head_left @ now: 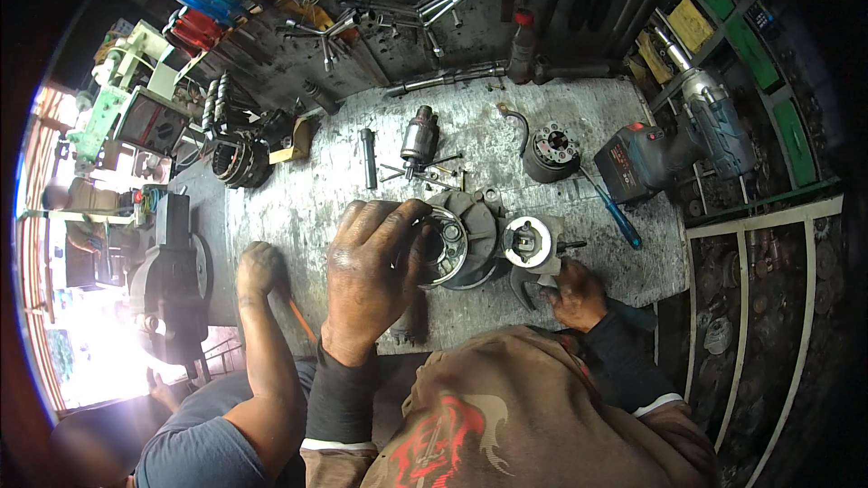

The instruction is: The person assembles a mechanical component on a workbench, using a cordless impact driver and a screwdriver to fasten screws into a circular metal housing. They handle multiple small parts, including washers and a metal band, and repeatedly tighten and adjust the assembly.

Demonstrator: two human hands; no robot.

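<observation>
The bench top (303,185) is worn grey metal, scuffed bright in patches and blotched black with grime. Near its middle lies a dark motor armature (419,136), and I'll place everything by that. Thin screws (443,167) are scattered at its near end, and a slim black tube (369,158) sits just left of it. On the near side of the armature, the person's left hand (366,258) curls round a metal ring housing (452,248), thumb and fingers pinching its rim. To the right of that, also nearer than the armature, is a pale-faced round part (529,242); the right hand (579,295) is at its lower side, fingers bent and partly hidden, so I cannot tell how firmly they grip.

Right of the armature stand a bolted drum (551,149), a blue-handled screwdriver (622,224) and, farther right, a cordless impact wrench (674,158). Beyond it, wrenches hang on a dark back panel (479,32), with a red-capped bottle (522,50) below. Well left of it are a heavy vise (167,262) and glaring daylight; nearer the armature on that side, a co-worker's hand (260,267) rests on the bench.
</observation>
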